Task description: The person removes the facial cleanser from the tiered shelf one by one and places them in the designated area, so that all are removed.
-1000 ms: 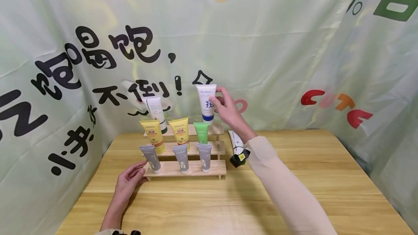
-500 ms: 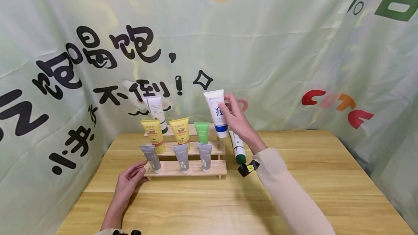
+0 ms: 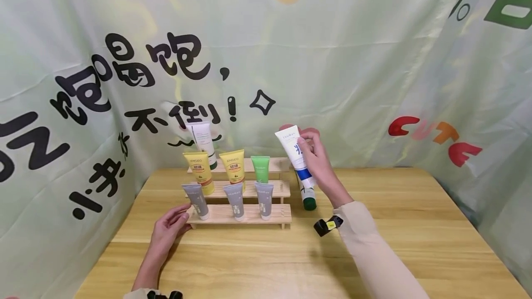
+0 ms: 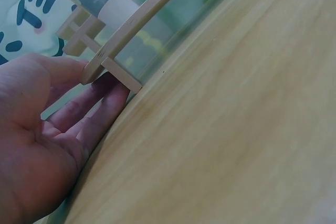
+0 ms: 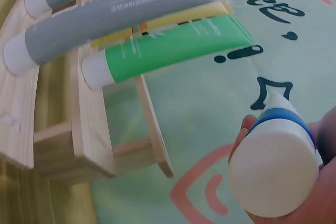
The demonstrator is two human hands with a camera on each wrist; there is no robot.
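My right hand [image 3: 321, 165] holds a white squeeze tube [image 3: 293, 147] with a blue band, tilted and in the air just right of the wooden tiered rack [image 3: 279, 212]. In the right wrist view the round white cap of this tube [image 5: 274, 167] faces the camera. My left hand [image 3: 165, 230] grips the left end of the rack's lowest tier; the left wrist view has its thumb and fingers [image 4: 107, 103] around that corner. On the rack stand several grey tubes [image 3: 234, 202] in front, yellow tubes [image 3: 234, 167] and a green tube [image 3: 260, 170] in the middle, and a white tube [image 3: 202, 142] at the back.
Another white tube with a dark green cap [image 3: 309, 203] lies on the wooden table [image 3: 399, 225] right of the rack, partly behind the held tube. A printed curtain [image 3: 341, 82] hangs behind and at both sides. A black wrist camera [image 3: 328, 225] sits at my right cuff.
My right hand has carried the white and blue tube from above the rack's top tier rightward and down, tilting it more. The left hand has stayed at the rack; the head view has shifted slightly.
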